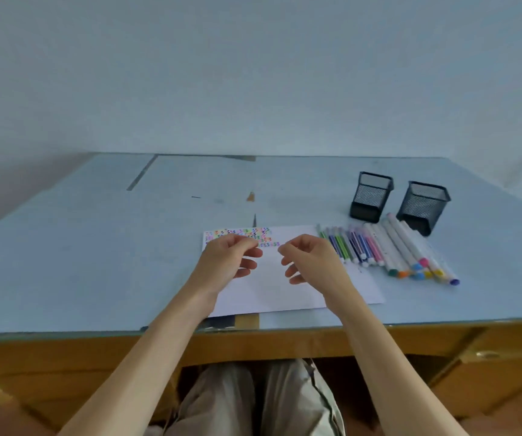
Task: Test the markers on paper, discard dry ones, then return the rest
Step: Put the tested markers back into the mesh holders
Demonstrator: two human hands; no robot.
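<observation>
At frame centre, left hand (228, 259) and right hand (311, 258) hover loosely curled and empty above the paper (272, 287); best next, lift one marker from the row (388, 250) at right.

Paper (285, 284) partly hidden under both hands — scribbles (241, 236) too small to read — forearms cut off below

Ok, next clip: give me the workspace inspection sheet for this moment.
Surface: pale blue desk top, wooden front below.
Job's things: white paper sheet with rows of coloured test marks along its far edge; row of capped markers lying beside it on the right; two black mesh pen holders, no markers seen in them.
Clutter: small brown scrap behind the sheet.
Grippers: left hand and right hand over the sheet, fingers loosely curled, holding nothing.
Cables: nothing seen.
Surroundings: plain pale wall.
</observation>
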